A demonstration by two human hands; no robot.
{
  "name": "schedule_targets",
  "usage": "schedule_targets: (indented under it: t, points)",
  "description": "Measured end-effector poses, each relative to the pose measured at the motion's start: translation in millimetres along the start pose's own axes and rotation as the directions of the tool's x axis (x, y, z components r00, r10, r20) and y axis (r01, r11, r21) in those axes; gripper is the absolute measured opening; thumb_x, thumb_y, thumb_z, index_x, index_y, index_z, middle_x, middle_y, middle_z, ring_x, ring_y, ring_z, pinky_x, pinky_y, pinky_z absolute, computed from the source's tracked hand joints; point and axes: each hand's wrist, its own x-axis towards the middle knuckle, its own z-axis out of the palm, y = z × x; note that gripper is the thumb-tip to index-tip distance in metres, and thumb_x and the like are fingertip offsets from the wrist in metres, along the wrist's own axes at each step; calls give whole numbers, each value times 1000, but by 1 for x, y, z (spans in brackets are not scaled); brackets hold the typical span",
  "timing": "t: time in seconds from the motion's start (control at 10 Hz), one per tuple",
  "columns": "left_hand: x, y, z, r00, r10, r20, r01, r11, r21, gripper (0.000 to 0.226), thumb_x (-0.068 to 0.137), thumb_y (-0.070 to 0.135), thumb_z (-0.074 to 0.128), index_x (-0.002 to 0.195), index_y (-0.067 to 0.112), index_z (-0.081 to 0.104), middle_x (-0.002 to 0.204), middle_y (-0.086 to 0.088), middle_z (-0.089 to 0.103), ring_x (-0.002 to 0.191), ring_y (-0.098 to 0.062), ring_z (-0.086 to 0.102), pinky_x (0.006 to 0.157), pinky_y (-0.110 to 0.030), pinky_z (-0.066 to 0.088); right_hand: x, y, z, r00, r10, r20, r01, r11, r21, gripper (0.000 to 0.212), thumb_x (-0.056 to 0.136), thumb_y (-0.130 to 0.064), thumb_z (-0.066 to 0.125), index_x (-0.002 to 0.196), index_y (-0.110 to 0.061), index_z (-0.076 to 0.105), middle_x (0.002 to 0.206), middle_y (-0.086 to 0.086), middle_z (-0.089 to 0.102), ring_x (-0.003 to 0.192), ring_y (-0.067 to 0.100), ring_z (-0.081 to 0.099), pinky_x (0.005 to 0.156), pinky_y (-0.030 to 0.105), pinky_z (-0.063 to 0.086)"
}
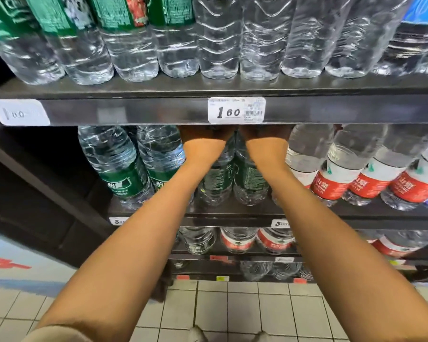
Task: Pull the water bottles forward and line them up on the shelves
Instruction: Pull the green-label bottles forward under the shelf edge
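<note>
A person reaches both bare arms into the second shelf (232, 211) of a dark store rack. The left hand (203, 135) and the right hand (265, 135) go in side by side under the front lip of the top shelf (158, 112), which hides most of each hand, so it cannot be told how far either is open or what it holds. Between and just below the wrists stand two green-label water bottles (232, 178), tilted toward the camera; two more green-label bottles (134, 164) stand to their left. To the right on the same shelf is a row of red-label bottles (356, 178). On the top shelf a line of water bottles (220, 45) stands at the front edge, above a white price tag (236, 110) reading 1.60. Lower shelves hold more bottles, and pale floor tiles (232, 304) lie below.
</note>
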Motion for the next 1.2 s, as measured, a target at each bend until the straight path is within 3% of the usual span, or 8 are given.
schedule_targets:
  t: [0.2,0.3,0.4,0.5,0.7,0.8,1.0,1.2]
  points:
    - [4,9,-8,994,81,72,-84,996,40,59,98,55,41,151,29,35,161,3,25,149,-22,18,119,-38,2,12,12,-33,985,-150,90,132,975,180,27,101,-29,46,119,-17,62,136,11,56,126,27,48,94,24,29]
    - [5,4,-21,929,-26,369,144,944,-296,55,102,46,39,145,12,46,154,-13,39,142,-33,33,117,-45,18,10,6,-33,973,-224,52,187,902,389,33,101,-33,47,133,-27,53,145,-1,49,123,18,48,98,15,23]
    - [7,-3,-25,862,-252,439,317,945,-81,58,103,47,37,138,3,51,145,-19,48,134,-38,42,111,-41,30,9,3,-17,995,-93,-20,90,847,524,41,97,-31,55,137,-21,52,146,-2,48,135,16,41,112,22,23]
    - [9,-1,-24,859,-231,457,210,973,97,60,103,51,31,143,8,47,148,-13,46,135,-31,42,109,-35,30,4,3,-8,997,-29,-65,60,832,551,44,92,-36,61,132,-18,56,137,-1,56,130,19,48,110,31,35]
    - [2,15,-17,985,22,171,11,981,-191,61,93,56,39,143,23,48,153,2,42,142,-23,34,118,-41,22,21,15,-23,982,-173,73,147,951,274,59,95,-52,52,146,-25,40,155,-1,35,142,20,31,117,34,22]
    - [1,-1,-28,876,-224,428,213,974,75,63,99,58,33,136,10,54,141,-13,53,130,-31,48,107,-39,34,25,18,-31,945,-235,227,140,920,367,63,96,-52,49,150,-26,32,158,-4,27,145,17,25,118,30,16]
    - [7,-3,-37,940,62,336,36,960,-277,53,97,39,57,143,15,46,151,-3,43,138,-15,38,118,-29,22,13,5,-10,989,-141,-46,145,851,505,51,97,-44,53,144,-27,43,151,-6,40,141,16,32,105,4,15]
    - [0,-3,-19,886,-209,414,155,975,159,58,101,54,30,132,11,56,134,-12,58,125,-31,51,100,-37,36,28,23,-20,957,-202,209,98,900,424,62,93,-50,56,147,-27,38,154,-6,35,139,15,33,114,29,21]
